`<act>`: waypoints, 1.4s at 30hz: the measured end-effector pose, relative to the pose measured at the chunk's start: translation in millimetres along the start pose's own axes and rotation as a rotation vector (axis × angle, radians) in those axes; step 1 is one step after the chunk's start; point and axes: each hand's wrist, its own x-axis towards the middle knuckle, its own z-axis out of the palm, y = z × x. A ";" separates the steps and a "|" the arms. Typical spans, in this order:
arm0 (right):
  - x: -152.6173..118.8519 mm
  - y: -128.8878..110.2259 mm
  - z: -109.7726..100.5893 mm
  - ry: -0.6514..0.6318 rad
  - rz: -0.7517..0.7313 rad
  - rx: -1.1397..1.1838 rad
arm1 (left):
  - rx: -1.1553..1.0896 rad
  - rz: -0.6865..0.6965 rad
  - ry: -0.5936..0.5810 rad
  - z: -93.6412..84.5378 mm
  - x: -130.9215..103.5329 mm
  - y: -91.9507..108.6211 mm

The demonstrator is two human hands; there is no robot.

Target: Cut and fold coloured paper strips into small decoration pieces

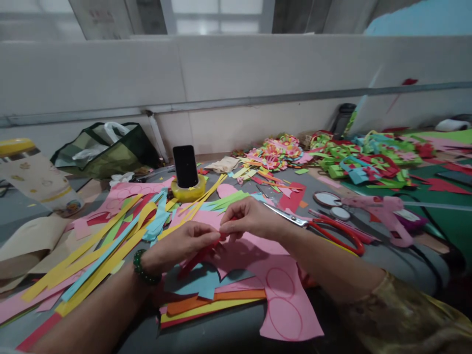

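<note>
Over the middle of the table, my left hand (pixel 182 243) and my right hand (pixel 254 219) meet with their fingertips pinched on a red paper strip (pixel 192 263). The strip hangs down below my left fingers; its upper end is mostly hidden by the fingers. Under both hands lies a pink sheet (pixel 254 258) with drawn red circles and curved cut edges. Beneath it are blue paper (pixel 199 281) and orange and yellow pieces. Red-handled scissors (pixel 332 231) lie partly open just beyond my right forearm.
A phone (pixel 185 167) stands in a yellow tape roll (pixel 189 189). Yellow and blue strips (pixel 106 250) spread at left, near a tumbler (pixel 40 177) and a bag (pixel 106 152). A pink glue gun (pixel 379 209) lies at right; paper flowers (pixel 278 153) are heaped behind.
</note>
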 end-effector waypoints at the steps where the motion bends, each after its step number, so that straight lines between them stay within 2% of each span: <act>1: 0.4 2.4 5.2 -0.011 -0.009 0.002 | -0.007 -0.020 0.007 2.5 2.0 -1.6; 3: 1.0 4.5 7.9 -0.024 -0.023 -0.004 | -0.017 -0.034 0.027 4.5 4.8 -5.2; 5: 1.4 2.3 -0.2 -0.007 -0.023 -0.017 | -0.017 -0.028 0.034 2.6 5.7 -8.2; 9: 2.3 -6.7 -25.5 0.175 -0.074 -0.054 | -0.047 -0.011 0.035 -4.6 3.5 -10.2; 11: 3.3 -6.9 -27.3 0.211 -0.103 -0.079 | -0.041 -0.019 0.042 -5.5 2.6 -9.7; 12: 3.8 -5.3 -24.2 0.187 -0.106 -0.092 | -0.024 -0.018 0.040 -5.0 2.5 -9.4; 16: 5.2 5.4 -2.2 -0.050 -0.090 -0.131 | 0.058 -0.009 0.030 -0.5 4.0 -9.2; 18: 5.1 7.5 3.0 -0.089 -0.065 -0.126 | 0.073 -0.010 0.032 1.0 4.9 -9.9; 24: 3.8 3.5 -3.6 -0.085 -0.010 -0.097 | 0.064 -0.007 -0.012 -1.0 6.5 -13.7; 32: 4.3 3.5 -6.7 0.012 0.003 -0.097 | 0.093 -0.027 0.023 -5.9 7.4 -14.1; 38: 4.3 5.4 -4.5 -0.034 -0.017 -0.061 | 0.098 -0.042 -0.010 1.9 6.4 -10.3; 42: 3.9 3.1 -4.6 -0.066 0.036 -0.091 | 0.119 -0.033 0.014 4.9 7.4 -11.0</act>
